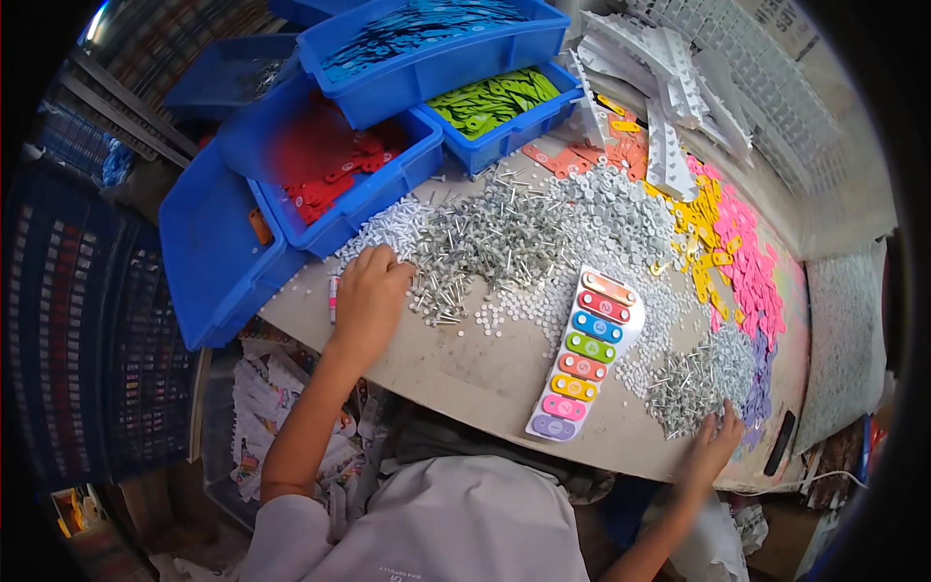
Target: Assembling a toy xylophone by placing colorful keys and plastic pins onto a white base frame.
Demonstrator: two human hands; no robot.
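My left hand (pixel 372 293) rests at the left edge of a pile of small white plastic pieces (pixel 396 223), its fingers bent and drawn together; whatever they hold is hidden. A small pink-and-white tube (pixel 333 299) lies beside it. My right hand (pixel 716 441) is at the near edge of a heap of silver nails (pixel 681 393), fingers slightly apart, nothing visible between them. Between my hands lies a toy xylophone (pixel 579 361), a white base carrying several coloured bars, each with a round white piece at either end.
A larger nail heap (pixel 485 238) and grey washers (pixel 621 209) cover the middle. Pink bars (pixel 742 257), yellow bars (pixel 700 213) and purple bars (pixel 758 388) lie right. Blue bins (pixel 373 199) stand back left. White bases (pixel 669 68) are stacked behind. A black object (pixel 780 443) lies far right.
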